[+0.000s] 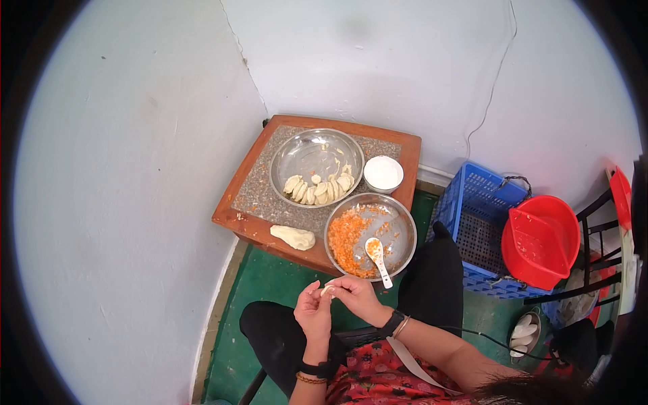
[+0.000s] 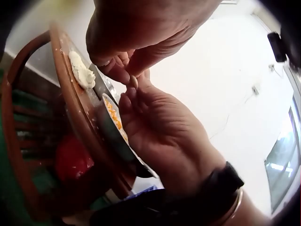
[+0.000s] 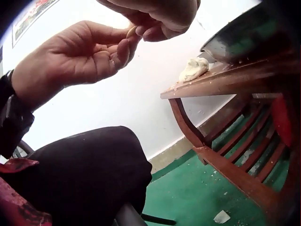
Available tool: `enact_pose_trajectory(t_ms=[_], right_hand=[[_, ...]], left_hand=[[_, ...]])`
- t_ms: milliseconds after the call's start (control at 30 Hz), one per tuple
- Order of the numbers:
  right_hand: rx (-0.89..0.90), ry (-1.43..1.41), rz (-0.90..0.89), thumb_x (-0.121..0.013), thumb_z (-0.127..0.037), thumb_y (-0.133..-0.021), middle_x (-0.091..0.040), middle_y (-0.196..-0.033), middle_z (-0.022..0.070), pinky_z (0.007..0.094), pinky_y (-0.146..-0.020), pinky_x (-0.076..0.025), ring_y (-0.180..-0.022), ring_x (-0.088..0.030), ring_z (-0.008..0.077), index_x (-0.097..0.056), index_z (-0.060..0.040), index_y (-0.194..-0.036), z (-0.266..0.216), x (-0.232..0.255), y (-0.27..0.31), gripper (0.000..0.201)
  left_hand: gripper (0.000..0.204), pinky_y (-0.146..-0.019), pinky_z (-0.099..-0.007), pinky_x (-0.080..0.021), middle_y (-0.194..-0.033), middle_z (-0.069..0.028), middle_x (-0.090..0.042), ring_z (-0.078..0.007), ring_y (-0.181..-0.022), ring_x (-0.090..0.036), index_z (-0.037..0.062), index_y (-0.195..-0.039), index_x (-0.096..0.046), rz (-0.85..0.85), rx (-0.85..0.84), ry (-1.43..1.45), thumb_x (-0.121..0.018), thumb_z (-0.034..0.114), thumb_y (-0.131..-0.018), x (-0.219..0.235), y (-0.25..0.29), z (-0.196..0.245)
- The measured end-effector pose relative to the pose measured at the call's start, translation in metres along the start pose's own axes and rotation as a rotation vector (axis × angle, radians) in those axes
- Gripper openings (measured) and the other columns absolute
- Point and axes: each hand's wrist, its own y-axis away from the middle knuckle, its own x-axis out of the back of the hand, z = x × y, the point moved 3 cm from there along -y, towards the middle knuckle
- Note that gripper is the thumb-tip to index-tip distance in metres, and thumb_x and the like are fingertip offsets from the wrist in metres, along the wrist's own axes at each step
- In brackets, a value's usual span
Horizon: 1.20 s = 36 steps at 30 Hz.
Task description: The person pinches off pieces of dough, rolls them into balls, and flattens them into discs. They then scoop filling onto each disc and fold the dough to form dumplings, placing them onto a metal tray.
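A small pale piece of dough (image 1: 327, 290) is pinched between the fingertips of both hands, above the lap at the table's front edge. The left hand (image 1: 314, 312) holds it from the left and the right hand (image 1: 359, 298) from the right. In the right wrist view the dough (image 3: 131, 32) shows as a thin pale edge between the fingers. Just beyond the hands stands a metal bowl (image 1: 403, 236) of chopped orange filling (image 1: 345, 236), a white spoon (image 1: 379, 260) in it. A dough lump (image 1: 293, 237) lies at the table's front left.
A metal tray (image 1: 297, 152) with a row of folded dough pieces (image 1: 322, 192) stands at the back of the table (image 1: 244, 226). Beside it is a bowl of white powder (image 1: 383, 173). On the floor to the right are a blue crate (image 1: 472, 233) and red basins (image 1: 540, 239).
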Motion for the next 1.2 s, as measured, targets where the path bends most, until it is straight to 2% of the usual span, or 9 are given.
enact_pose_trajectory(t_ms=[167, 300, 367, 567, 767, 900, 1000, 1100, 1200], right_hand=[[0.027, -0.010, 0.094, -0.060, -0.011, -0.085, -0.066, -0.086, 0.0103, 0.0258, -0.069, -0.049, -0.077, -0.063, 0.0150, -0.064, 0.0009, -0.097, -0.005, 0.001, 0.000, 0.017], [0.014, -0.006, 0.057, -0.060, -0.012, -0.085, -0.065, -0.084, 0.0096, 0.0253, -0.069, -0.048, -0.075, -0.062, 0.0149, -0.063, 0.0008, -0.099, -0.008, 0.001, 0.001, 0.019], [0.098, 0.110, 0.040, -0.061, -0.012, -0.085, -0.064, -0.083, 0.0097, 0.0257, -0.068, -0.048, -0.075, -0.062, 0.0153, -0.063, 0.0008, -0.100, -0.018, 0.004, 0.001, 0.019], [0.156, 0.142, 0.020, -0.062, -0.011, -0.083, -0.064, -0.082, 0.0107, 0.0273, -0.066, -0.048, -0.075, -0.062, 0.0176, -0.064, 0.0006, -0.095, -0.020, 0.003, 0.000, 0.017], [0.146, 0.073, 0.142, -0.060, -0.009, -0.084, -0.063, -0.082, 0.0101, 0.0273, -0.066, -0.048, -0.073, -0.061, 0.0182, -0.063, 0.0003, -0.093, -0.010, 0.003, 0.002, 0.013], [0.100, -0.020, 0.049, -0.059, -0.008, -0.085, -0.061, -0.082, 0.0087, 0.0271, -0.067, -0.048, -0.072, -0.060, 0.0181, -0.063, -0.0007, -0.097, -0.012, 0.003, 0.001, 0.015], [0.232, 0.097, 0.094, -0.059, -0.009, -0.085, -0.059, -0.082, 0.0078, 0.0267, -0.067, -0.048, -0.071, -0.058, 0.0171, -0.063, -0.0017, -0.100, -0.014, 0.006, -0.003, 0.017], [0.079, 0.025, 0.106, -0.061, -0.008, -0.084, -0.061, -0.083, 0.0081, 0.0265, -0.067, -0.048, -0.072, -0.059, 0.0164, -0.064, -0.0022, -0.099, -0.022, 0.002, 0.000, 0.016], [0.190, 0.121, 0.043, -0.061, -0.008, -0.084, -0.063, -0.083, 0.0086, 0.0263, -0.068, -0.048, -0.075, -0.061, 0.0160, -0.065, -0.0020, -0.097, -0.018, 0.004, -0.001, 0.015]], left_hand=[[0.033, -0.079, -0.0226, -0.048, -0.091, -0.0081, -0.064, -0.0104, -0.085, -0.060, -0.0057, -0.114, -0.051, 0.021, 0.118, 0.256, -0.060, -0.005, -0.082, -0.010, 0.005, 0.000], [0.029, -0.078, -0.0228, -0.049, -0.093, -0.0099, -0.064, -0.0109, -0.083, -0.061, -0.0066, -0.111, -0.053, 0.030, -0.003, 0.076, -0.060, -0.004, -0.083, -0.006, 0.003, -0.009], [0.027, -0.076, -0.0226, -0.049, -0.093, -0.0104, -0.065, -0.0110, -0.081, -0.061, -0.0065, -0.109, -0.054, 0.034, -0.033, 0.028, -0.060, -0.004, -0.083, -0.002, 0.001, -0.006], [0.027, -0.074, -0.0231, -0.050, -0.093, -0.0084, -0.064, -0.0117, -0.082, -0.061, -0.0046, -0.109, -0.055, -0.069, -0.072, -0.135, -0.061, -0.002, -0.083, 0.004, -0.002, 0.000], [0.028, -0.082, -0.0223, -0.046, -0.096, -0.0085, -0.063, -0.0102, -0.089, -0.059, -0.0046, -0.111, -0.055, -0.018, 0.106, 0.187, -0.061, 0.000, -0.084, -0.018, 0.007, 0.006], [0.030, -0.076, -0.0214, -0.048, -0.093, -0.0081, -0.064, -0.0104, -0.084, -0.060, -0.0042, -0.113, -0.053, 0.010, 0.074, 0.091, -0.060, -0.001, -0.084, -0.011, 0.002, -0.008], [0.032, -0.071, -0.0214, -0.049, -0.091, -0.0077, -0.064, -0.0099, -0.079, -0.060, -0.0037, -0.115, -0.051, 0.022, 0.041, -0.004, -0.059, -0.002, -0.085, 0.000, -0.003, -0.007], [0.032, -0.069, -0.0216, -0.049, -0.090, -0.0073, -0.064, -0.0093, -0.076, -0.060, -0.0035, -0.115, -0.050, -0.035, -0.075, -0.075, -0.058, -0.002, -0.085, 0.003, -0.004, -0.003], [0.032, -0.071, -0.0215, -0.049, -0.090, -0.0070, -0.064, -0.0093, -0.077, -0.059, -0.0033, -0.116, -0.050, -0.035, -0.075, -0.055, -0.058, -0.003, -0.085, -0.002, -0.002, 0.001]])
